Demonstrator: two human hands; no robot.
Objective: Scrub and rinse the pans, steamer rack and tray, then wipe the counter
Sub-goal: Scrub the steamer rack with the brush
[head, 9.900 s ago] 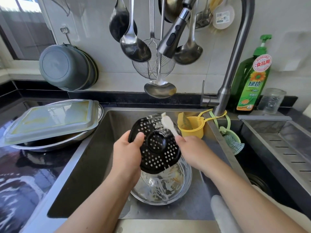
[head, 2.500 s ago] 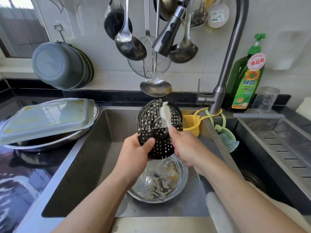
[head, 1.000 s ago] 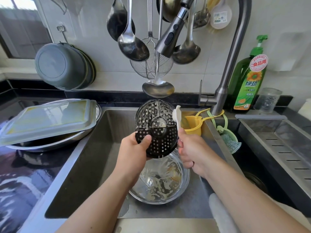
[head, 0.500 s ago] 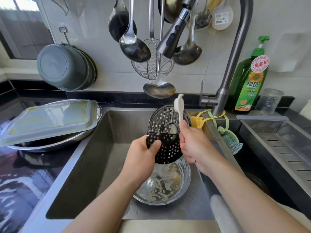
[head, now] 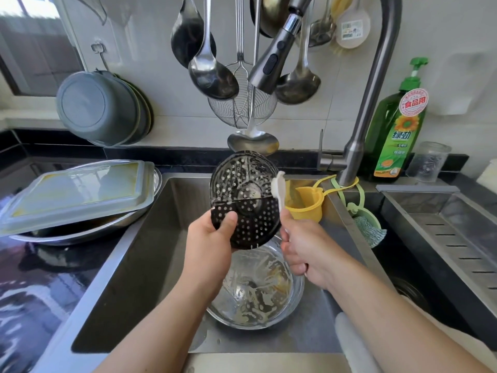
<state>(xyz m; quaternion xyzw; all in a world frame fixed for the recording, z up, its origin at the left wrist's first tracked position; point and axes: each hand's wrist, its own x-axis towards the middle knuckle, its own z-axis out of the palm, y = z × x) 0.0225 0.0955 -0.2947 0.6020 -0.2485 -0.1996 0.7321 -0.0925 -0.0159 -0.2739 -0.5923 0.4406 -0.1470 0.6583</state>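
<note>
A round black perforated steamer rack (head: 246, 197) stands nearly upright over the sink. My left hand (head: 209, 238) grips its lower left edge, thumb on the front face. My right hand (head: 304, 243) holds a white brush (head: 278, 185) whose soapy head lies against the rack's right rim. Under the rack a soapy steel pan (head: 258, 289) sits in the sink. A pale rectangular tray (head: 78, 193) lies upside down on a steel pan (head: 80, 232) on the left counter.
The faucet (head: 368, 103) arches over the sink (head: 150, 251), its spray head among hanging ladles and a strainer. A yellow holder (head: 306, 204), a green scrubber (head: 368, 227), a green soap bottle (head: 398, 133) and a jar (head: 427, 161) stand at the right. Grey basins (head: 102, 109) hang on the wall. The dark counter (head: 35, 286) is wet.
The rack has swung back to face me and shifted slightly left. The brush has come down from the rack's top to its right rim.
</note>
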